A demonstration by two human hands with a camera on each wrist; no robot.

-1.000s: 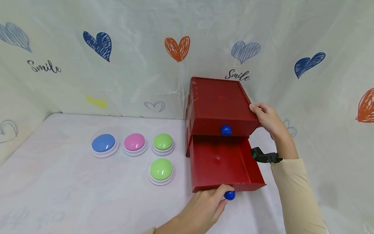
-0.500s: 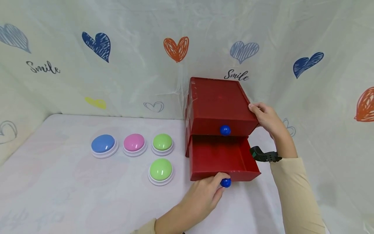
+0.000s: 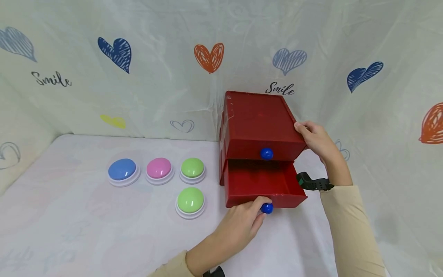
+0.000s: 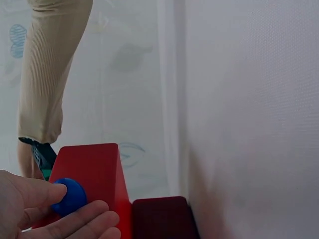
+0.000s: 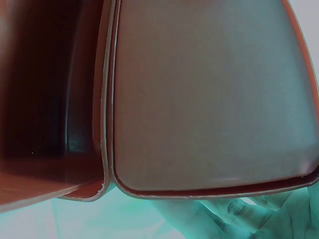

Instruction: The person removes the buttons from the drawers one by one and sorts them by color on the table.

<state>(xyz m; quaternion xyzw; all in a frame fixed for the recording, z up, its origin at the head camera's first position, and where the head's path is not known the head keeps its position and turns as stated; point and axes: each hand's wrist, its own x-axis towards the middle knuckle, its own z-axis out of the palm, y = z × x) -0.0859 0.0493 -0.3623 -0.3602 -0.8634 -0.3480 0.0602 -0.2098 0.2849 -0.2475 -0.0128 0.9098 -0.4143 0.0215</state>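
A red two-drawer cabinet (image 3: 259, 115) stands against the back cloth, with its upper drawer closed. The lower drawer (image 3: 259, 181) juts partway out, and its visible inside is bare. My left hand (image 3: 238, 225) pinches that drawer's round blue knob (image 3: 267, 208) between thumb and fingers; the left wrist view shows the same knob (image 4: 74, 198) at the thumb tip. With the thumb on the top edge, my right hand (image 3: 319, 143) grips the cabinet's right side. In the right wrist view, fingers (image 5: 244, 216) show below the upper drawer's front.
Left of the cabinet, several dome push buttons sit on the white table: a blue button (image 3: 122, 170), a pink button (image 3: 159, 168), a green button (image 3: 192, 168) and a nearer green button (image 3: 190, 201). A heart-printed cloth (image 3: 155, 96) hangs behind.
The lower drawer has slid inward, away from me, with my left hand on its knob. My right hand has stayed in place on the cabinet.
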